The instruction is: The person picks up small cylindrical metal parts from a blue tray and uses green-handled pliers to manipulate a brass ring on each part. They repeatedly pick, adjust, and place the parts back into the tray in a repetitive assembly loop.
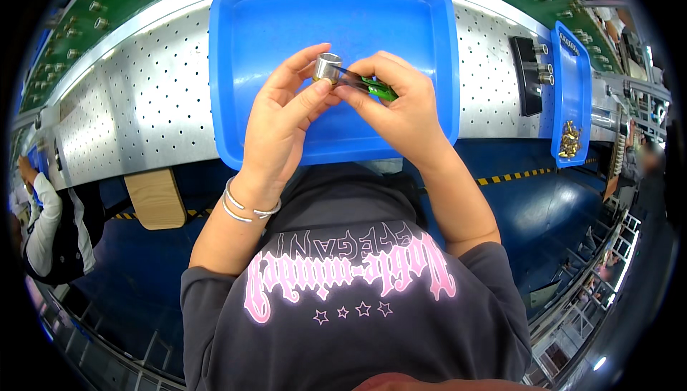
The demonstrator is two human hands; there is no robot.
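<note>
Close together over the big blue tray (225, 112), my left hand (283, 115) pinches a short metal tube (327, 67) and my right hand (401, 101) grips a green-handled tool (380, 90) with its tip at the tube, my fingers hiding part of both. To the right lie a black block (527, 80) and a narrow blue tray (572, 94) with brass-coloured pieces (569, 140); pink lettering (351, 276) crosses my dark shirt (358, 348).

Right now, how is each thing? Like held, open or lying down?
Left hand: pinching the short metal tube
Short metal tube: held, top end open
Right hand: closed around the green-handled tool
Green-handled tool: held; open or shut, can't tell
Large blue tray: lying open side up
Narrow blue tray: open side up, brass pieces heaped in it
Silver bracelet: worn on left wrist
</note>
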